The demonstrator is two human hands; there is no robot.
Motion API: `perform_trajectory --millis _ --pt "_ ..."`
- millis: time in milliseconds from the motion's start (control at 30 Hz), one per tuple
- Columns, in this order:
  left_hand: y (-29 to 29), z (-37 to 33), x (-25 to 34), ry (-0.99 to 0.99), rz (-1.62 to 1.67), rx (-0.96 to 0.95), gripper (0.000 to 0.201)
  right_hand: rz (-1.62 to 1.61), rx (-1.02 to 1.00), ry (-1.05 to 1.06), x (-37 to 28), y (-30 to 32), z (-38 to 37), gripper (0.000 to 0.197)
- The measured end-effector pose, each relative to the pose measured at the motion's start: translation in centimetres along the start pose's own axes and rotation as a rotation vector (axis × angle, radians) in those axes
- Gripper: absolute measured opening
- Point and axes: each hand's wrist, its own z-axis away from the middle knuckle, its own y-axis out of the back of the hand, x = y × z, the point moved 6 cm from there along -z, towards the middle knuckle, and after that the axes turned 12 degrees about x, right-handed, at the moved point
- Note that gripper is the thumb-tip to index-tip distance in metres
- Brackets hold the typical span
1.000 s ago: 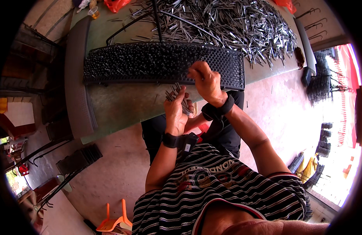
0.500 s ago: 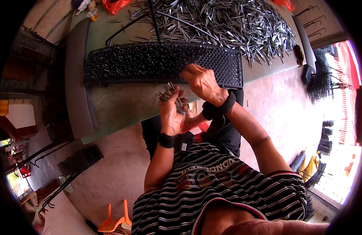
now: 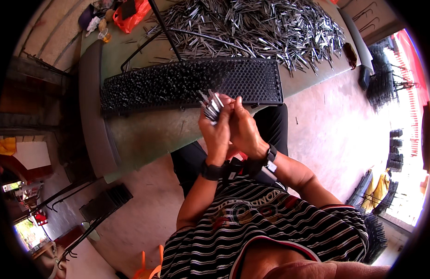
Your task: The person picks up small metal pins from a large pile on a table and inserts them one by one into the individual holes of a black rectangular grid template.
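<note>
My left hand [image 3: 214, 137] is closed around a bundle of thin metal pins [image 3: 211, 106], their silvery ends fanning out above its fingers. Right against it, my right hand [image 3: 247, 128] has its thumb up and fingertips curled in toward the pins; whatever it pinches is too small or hidden to make out. Both hands are just in front of the near edge of a long black perforated rack [image 3: 254, 81]. Pins stand in the holes across its left and middle parts, while the honeycomb holes show bare toward the right end.
Behind the rack, a large pile of loose metal pins [image 3: 257, 28] covers the green tabletop [image 3: 145, 139]. A black metal frame [image 3: 166, 30] rises beside the pile. A red plastic bag [image 3: 132, 15] and a cup [image 3: 104, 35] lie far left. An orange chair [image 3: 150, 269] stands on the floor.
My right hand has come back from over the rack to meet my left hand. The left hand has risen slightly and turned the pin bundle more upright. The whole view has shifted a little.
</note>
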Motion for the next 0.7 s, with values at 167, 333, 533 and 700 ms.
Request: perform_trajectory --millis 167,333,533,700 --pt "-2.0 1.3 -1.5 -0.072 0.075 0.073 0.018 0.297 0.067 0.082 -2.6 1.4 0.4 0.049" --pt "-2.0 0.1 -4.4 0.333 0.175 0.038 0.015 0.998 -0.131 0.332 -7.5 3.1 -0.5 0.04" --pt "-3.3 -0.2 -4.1 0.517 0.064 -0.109 0.011 1.197 -0.086 0.381 -10.8 3.2 -3.5 0.023" --pt "-3.3 -0.6 -4.6 0.57 0.01 -0.12 0.014 1.077 -0.018 0.397 -11.4 2.5 -3.8 0.017"
